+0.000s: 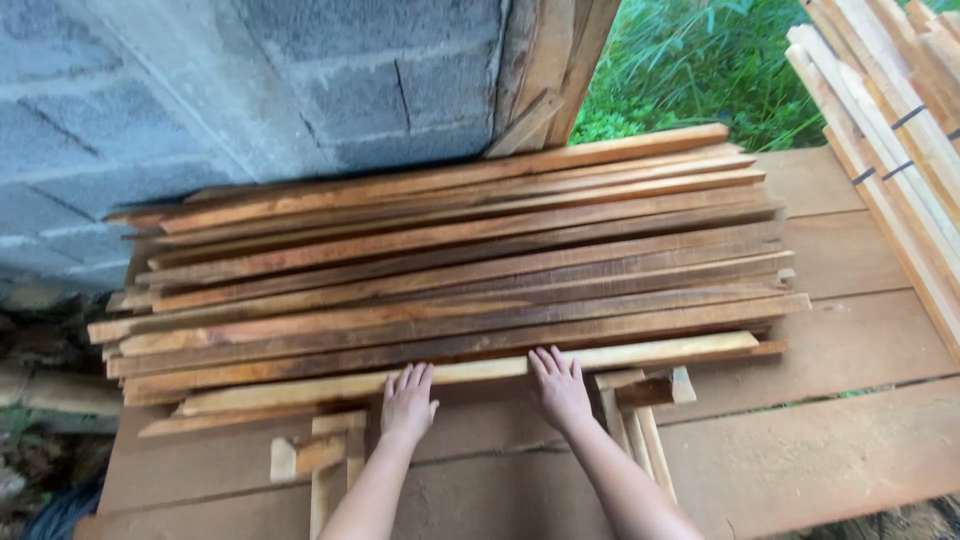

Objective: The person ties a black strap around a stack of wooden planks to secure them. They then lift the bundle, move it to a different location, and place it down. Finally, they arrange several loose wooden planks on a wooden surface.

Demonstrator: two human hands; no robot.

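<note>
the left hand [408, 402] lies palm down with its fingers [412, 378] released and spread flat, the tips touching the near edge of a pale wooden slat [640, 352]. the right hand [558, 388] lies the same way just beside it, fingers [552, 362] released and flat, tips on the same slat. neither hand grips anything.

the pale slat is the nearest piece of a stack of slats [460, 260]. it runs left to right along the near side of the stack and sits slightly lower than the rest. the stack is made of long, thin, reddish-brown pieces laid roughly parallel, their ends uneven at both sides.

the stack rests on a worktop [850, 340] of wide rough planks and covers most of its left and middle part. short cross pieces [640, 388] lie under the near edge of the stack, one set near the left hand and one just right of the right hand.

a grey block wall [200, 90] stands behind the far left corner of the worktop. a wooden post [545, 70] leans at the wall's right end. at the far right edge of the worktop a bundle of pale slats [900, 130], tied with dark bands, runs diagonally. green plants [690, 70] show beyond the far edge.
</note>
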